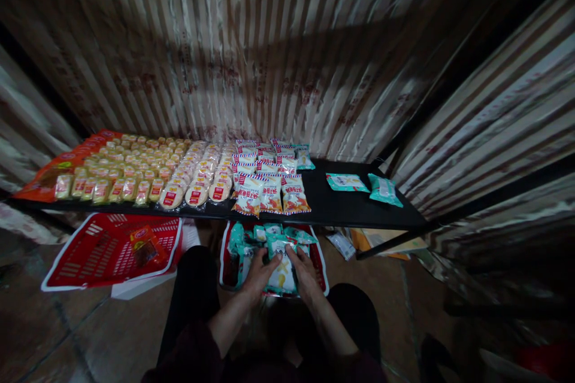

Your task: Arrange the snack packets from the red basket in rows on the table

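Between my two hands is a teal and white snack bag [283,272], held over a red basket with a white rim [223,263]. My left hand [260,270] grips the bag's left side, thumb on its front. On the other side my right hand [303,266] holds it the same way. More teal snack bags [237,236] lie in the basket around and behind it. Above the basket, on the black shelf [314,203], stand rows of white and orange snack bags [249,194]. A flat teal bag [345,182] and a puffed teal bag [385,190] lie farther right.
Round wrapped crackers [196,194] and small yellow wrapped cakes [101,190] fill the shelf's left, beside orange packaging [58,176]. A second red basket [112,251] holds an orange packet. A metal shelf leg [390,245] and cardboard [404,242] are at right. Striped curtain [269,42] hangs behind.
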### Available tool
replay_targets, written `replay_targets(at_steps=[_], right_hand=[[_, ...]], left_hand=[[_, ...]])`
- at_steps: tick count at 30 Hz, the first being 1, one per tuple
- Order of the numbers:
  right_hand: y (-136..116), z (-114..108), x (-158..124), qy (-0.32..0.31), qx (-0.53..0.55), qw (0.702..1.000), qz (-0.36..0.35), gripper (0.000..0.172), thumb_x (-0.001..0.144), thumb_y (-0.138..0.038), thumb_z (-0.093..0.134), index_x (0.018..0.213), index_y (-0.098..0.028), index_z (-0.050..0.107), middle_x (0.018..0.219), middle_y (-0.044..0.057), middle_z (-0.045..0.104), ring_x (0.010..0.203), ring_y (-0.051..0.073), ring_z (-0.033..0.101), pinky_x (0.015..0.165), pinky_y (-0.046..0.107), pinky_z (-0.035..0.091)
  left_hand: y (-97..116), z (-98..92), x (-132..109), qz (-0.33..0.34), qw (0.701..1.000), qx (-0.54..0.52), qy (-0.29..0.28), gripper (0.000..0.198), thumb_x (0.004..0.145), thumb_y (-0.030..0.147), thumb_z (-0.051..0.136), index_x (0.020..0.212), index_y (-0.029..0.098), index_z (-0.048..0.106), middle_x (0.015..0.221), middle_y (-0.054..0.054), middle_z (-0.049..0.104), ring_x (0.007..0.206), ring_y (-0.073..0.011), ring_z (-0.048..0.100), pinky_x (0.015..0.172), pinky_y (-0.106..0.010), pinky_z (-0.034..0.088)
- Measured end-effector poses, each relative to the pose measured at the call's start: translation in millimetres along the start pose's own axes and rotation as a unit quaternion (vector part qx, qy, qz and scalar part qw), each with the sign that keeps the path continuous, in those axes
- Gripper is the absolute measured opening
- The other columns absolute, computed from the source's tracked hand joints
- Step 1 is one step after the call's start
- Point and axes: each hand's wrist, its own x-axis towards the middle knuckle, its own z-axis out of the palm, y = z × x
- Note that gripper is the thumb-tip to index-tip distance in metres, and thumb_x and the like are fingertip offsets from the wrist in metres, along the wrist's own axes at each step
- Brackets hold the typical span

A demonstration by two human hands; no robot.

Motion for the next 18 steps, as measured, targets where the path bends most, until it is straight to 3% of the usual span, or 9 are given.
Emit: replay_targets(at_steps=[5,9,13,18], right_hand=[[-4,6,-3,-0.027,0.037,0.998,0.052,0.056,0.059,-0.061,0.073,0.095,-0.018,0.066,0.076,0.004,0.073,0.072,0.026,0.070,0.061,0.034,0.055],[-4,10,-6,-0.020,0.035,0.997,0.058,0.054,0.059,-0.061,0.073,0.092,-0.019,0.067,0.074,0.004,0.073,0.070,0.024,0.069,0.060,0.032,0.054],[-3,15,-6,-0.029,0.065,0.994,0.077,0.050,0.063,-0.059,0.071,0.093,-0.019,0.066,0.075,0.003,0.073,0.070,0.024,0.070,0.062,0.033,0.055],[-11,20,-3,-0.025,0.059,0.994,0.086,0.045,0.064,-0.056,0.072,0.091,-0.020,0.066,0.081,0.004,0.074,0.078,0.025,0.070,0.067,0.034,0.056]], left_hand=[[5,0.7,1,0.002,0.998,-0.061,-0.030,0.054,0.063,0.050,0.076,0.103,0.016,0.063,0.105,-0.010,0.069,0.095,-0.0255,0.065,0.081,-0.034,0.052],[3,-0.1,0,0.000,0.997,-0.073,0.006,0.054,0.057,0.050,0.080,0.096,0.015,0.065,0.098,-0.010,0.071,0.090,-0.0245,0.067,0.076,-0.032,0.053],[4,-4.2,1,-0.044,0.996,-0.077,0.031,0.056,0.055,0.052,0.080,0.093,0.015,0.064,0.088,-0.008,0.072,0.078,-0.0219,0.068,0.068,-0.030,0.053],[9,-4.6,4,-0.073,0.992,-0.093,0.046,0.053,0.060,0.051,0.078,0.097,0.017,0.061,0.091,-0.008,0.071,0.079,-0.0213,0.068,0.067,-0.029,0.053]])
